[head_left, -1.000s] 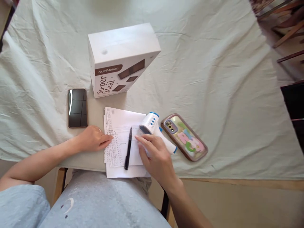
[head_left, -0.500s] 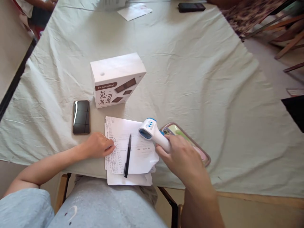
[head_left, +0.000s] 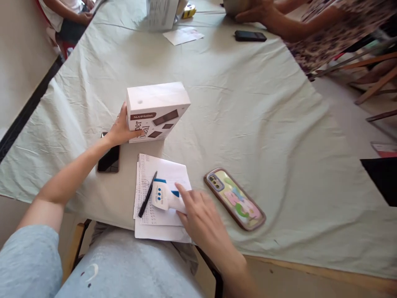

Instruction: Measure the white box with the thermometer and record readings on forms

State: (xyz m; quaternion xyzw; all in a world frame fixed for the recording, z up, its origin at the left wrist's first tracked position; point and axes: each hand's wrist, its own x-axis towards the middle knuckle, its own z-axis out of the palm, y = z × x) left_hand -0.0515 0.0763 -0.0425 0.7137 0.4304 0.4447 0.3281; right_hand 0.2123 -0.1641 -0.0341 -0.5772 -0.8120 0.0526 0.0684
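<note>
My left hand (head_left: 118,129) is closed on the left side of a white NutriMotion box (head_left: 158,99), thumb across its printed front and fingers round the far edge. The box stands upright on the cloth. My right hand (head_left: 201,215) is around the handle of a white and blue infrared thermometer (head_left: 161,195), index finger stretched along it. The thermometer is low over or on a stack of written papers (head_left: 173,169); whether it touches them I cannot tell. Beside its head, a black pen (head_left: 148,194) lies slanted on the papers. Under my left wrist is a dark phone (head_left: 109,160), partly hidden.
A phone in a colourful case (head_left: 235,198) lies right of my right hand. Further back are a black phone (head_left: 250,36), a paper sheet (head_left: 183,35), a carton (head_left: 161,14) and a yellow item (head_left: 189,11). Another person's hands (head_left: 257,12) hold a container at the far side.
My left hand has moved from the papers to the box and gripped it. My right hand brought the thermometer left and down over the papers. The pen has shifted left.
</note>
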